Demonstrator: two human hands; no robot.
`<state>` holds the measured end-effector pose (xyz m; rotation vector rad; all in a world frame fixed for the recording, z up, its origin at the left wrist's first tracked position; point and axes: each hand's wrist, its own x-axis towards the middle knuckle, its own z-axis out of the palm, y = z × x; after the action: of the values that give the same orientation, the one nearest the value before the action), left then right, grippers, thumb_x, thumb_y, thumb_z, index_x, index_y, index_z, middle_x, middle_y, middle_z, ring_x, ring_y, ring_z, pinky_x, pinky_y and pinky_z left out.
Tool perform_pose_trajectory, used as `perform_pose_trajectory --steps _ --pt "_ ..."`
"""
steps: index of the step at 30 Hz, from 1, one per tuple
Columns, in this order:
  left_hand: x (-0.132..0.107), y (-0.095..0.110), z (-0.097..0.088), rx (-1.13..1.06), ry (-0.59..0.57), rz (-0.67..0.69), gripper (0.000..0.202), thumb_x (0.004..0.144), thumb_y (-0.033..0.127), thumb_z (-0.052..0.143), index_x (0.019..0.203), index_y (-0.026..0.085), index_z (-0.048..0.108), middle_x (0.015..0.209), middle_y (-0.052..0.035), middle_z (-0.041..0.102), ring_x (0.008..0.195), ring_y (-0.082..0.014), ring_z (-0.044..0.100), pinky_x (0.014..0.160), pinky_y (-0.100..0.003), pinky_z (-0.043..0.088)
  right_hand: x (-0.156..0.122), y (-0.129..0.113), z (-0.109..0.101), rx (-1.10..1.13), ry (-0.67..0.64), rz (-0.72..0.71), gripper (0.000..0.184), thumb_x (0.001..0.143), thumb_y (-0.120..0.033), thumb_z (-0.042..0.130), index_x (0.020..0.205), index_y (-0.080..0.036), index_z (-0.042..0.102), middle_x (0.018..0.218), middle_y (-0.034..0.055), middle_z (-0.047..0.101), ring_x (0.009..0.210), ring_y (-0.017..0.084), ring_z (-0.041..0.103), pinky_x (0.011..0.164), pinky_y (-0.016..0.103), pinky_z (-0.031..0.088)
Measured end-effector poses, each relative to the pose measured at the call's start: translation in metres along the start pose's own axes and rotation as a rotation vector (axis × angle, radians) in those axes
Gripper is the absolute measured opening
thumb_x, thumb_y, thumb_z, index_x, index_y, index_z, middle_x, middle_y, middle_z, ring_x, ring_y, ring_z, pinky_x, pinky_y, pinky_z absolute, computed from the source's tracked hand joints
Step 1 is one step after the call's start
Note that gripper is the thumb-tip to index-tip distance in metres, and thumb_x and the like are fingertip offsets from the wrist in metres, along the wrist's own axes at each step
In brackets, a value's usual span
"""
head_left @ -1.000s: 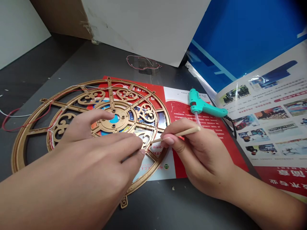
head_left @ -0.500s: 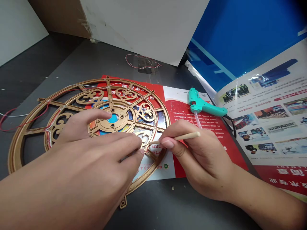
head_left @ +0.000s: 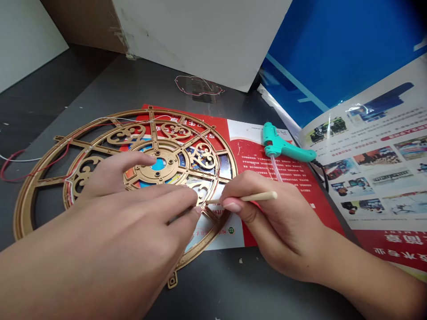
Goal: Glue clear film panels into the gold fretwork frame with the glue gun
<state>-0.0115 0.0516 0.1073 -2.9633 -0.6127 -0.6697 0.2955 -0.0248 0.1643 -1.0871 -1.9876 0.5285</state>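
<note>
A round gold openwork frame (head_left: pixel 156 133), with spokes and scroll ornaments, lies flat. Thin red and white wires (head_left: pixel 217 166) run along its rings. Over its near-left part rests my left hand (head_left: pixel 133 231), thumb and index tips pinched together at the inner ring; whatever is between them is hidden. Another finger stretches toward the hub. My right hand (head_left: pixel 283 226) is closed around a thin wooden stick (head_left: pixel 258 196) like a pen. The stick's tip touches or almost touches the ring beside my left fingertips.
A turquoise glue gun (head_left: pixel 278 144) with a clear glue stick lies on a red and white printed sheet (head_left: pixel 270 213) under the frame. Behind is a loop of thin wire (head_left: pixel 191 94). White panels (head_left: pixel 200 35) and a printed brochure (head_left: pixel 373 169) stand around the dark table (head_left: pixel 233 289).
The stick's outer end has dipped slightly as my right hand shifted a little. The frame sits marginally further right at its left side. My left hand keeps its pinch.
</note>
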Motion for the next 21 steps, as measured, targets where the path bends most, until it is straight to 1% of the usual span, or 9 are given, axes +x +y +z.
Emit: perform_pose_trajectory --steps 2,3,5,8,11,13,15,17,21 --pt "0.009 0.000 0.000 -0.036 0.043 0.002 0.049 0.100 0.045 0.070 0.148 0.042 0.079 0.131 0.0021 0.086 0.117 -0.0296 0.082 0.167 -0.073 0.027 0.000 0.000 -0.002 -0.006 -0.007 0.037 0.031 0.134 -0.023 0.068 0.103 -0.027 0.063 0.093 0.0000 0.080 0.082 0.017 0.079 0.075 0.028 0.061" --pt "0.009 0.001 0.001 -0.031 0.040 -0.005 0.048 0.100 0.045 0.069 0.147 0.042 0.079 0.129 0.0018 0.086 0.118 -0.0301 0.082 0.167 -0.072 0.028 0.000 0.000 -0.002 -0.009 -0.012 0.045 0.031 0.133 -0.022 0.068 0.103 -0.027 0.064 0.093 -0.0002 0.080 0.081 0.016 0.079 0.074 0.028 0.061" --pt "0.002 0.006 0.006 0.017 -0.016 -0.030 0.047 0.100 0.049 0.071 0.146 0.042 0.079 0.131 -0.0006 0.083 0.134 -0.0332 0.082 0.165 -0.069 0.036 0.001 0.000 -0.003 -0.014 -0.013 0.024 0.030 0.133 -0.020 0.066 0.103 -0.026 0.064 0.094 -0.0003 0.079 0.081 0.016 0.077 0.075 0.028 0.061" --pt "-0.018 0.015 0.017 0.064 -0.095 -0.043 0.046 0.102 0.055 0.077 0.145 0.040 0.081 0.136 -0.0043 0.081 0.161 -0.0371 0.075 0.158 -0.062 0.051 0.001 0.000 -0.003 -0.019 -0.011 -0.011 0.032 0.133 -0.020 0.065 0.102 -0.028 0.061 0.094 0.0000 0.079 0.081 0.016 0.076 0.076 0.029 0.061" --pt "-0.031 0.019 0.026 0.049 -0.099 -0.030 0.044 0.102 0.055 0.078 0.142 0.040 0.083 0.137 -0.0051 0.082 0.168 -0.0384 0.072 0.153 -0.060 0.057 0.001 0.000 -0.003 -0.010 -0.011 0.044 0.031 0.132 -0.023 0.067 0.102 -0.029 0.062 0.094 0.0002 0.080 0.082 0.018 0.078 0.074 0.031 0.062" --pt "-0.030 0.017 0.026 0.042 -0.101 -0.022 0.044 0.100 0.055 0.080 0.142 0.040 0.083 0.137 -0.0053 0.082 0.169 -0.0391 0.071 0.152 -0.060 0.058 0.001 -0.001 -0.003 -0.009 -0.003 0.092 0.031 0.132 -0.024 0.067 0.102 -0.029 0.063 0.093 0.0000 0.080 0.081 0.019 0.077 0.073 0.032 0.062" --pt "-0.024 0.013 0.021 0.035 -0.100 -0.018 0.045 0.099 0.055 0.080 0.142 0.040 0.082 0.137 -0.0056 0.082 0.166 -0.0396 0.073 0.154 -0.061 0.056 0.002 -0.003 -0.003 -0.021 0.009 0.112 0.032 0.131 -0.023 0.067 0.100 -0.029 0.063 0.091 0.0001 0.080 0.081 0.019 0.077 0.073 0.032 0.062" --pt "-0.014 0.008 0.013 0.020 -0.087 -0.017 0.047 0.098 0.056 0.080 0.142 0.040 0.081 0.135 -0.0056 0.083 0.158 -0.0393 0.076 0.157 -0.063 0.051 0.003 -0.004 -0.004 -0.030 0.014 0.109 0.033 0.130 -0.022 0.068 0.098 -0.029 0.062 0.090 0.0006 0.080 0.081 0.019 0.078 0.072 0.033 0.062" --pt "0.006 0.006 -0.005 -0.054 -0.006 -0.026 0.049 0.098 0.056 0.071 0.145 0.042 0.078 0.130 -0.0027 0.087 0.126 -0.0346 0.082 0.165 -0.070 0.030 0.003 -0.003 -0.004 -0.013 0.016 0.113 0.031 0.130 -0.025 0.070 0.100 -0.029 0.064 0.091 0.0007 0.083 0.082 0.020 0.080 0.072 0.032 0.063"
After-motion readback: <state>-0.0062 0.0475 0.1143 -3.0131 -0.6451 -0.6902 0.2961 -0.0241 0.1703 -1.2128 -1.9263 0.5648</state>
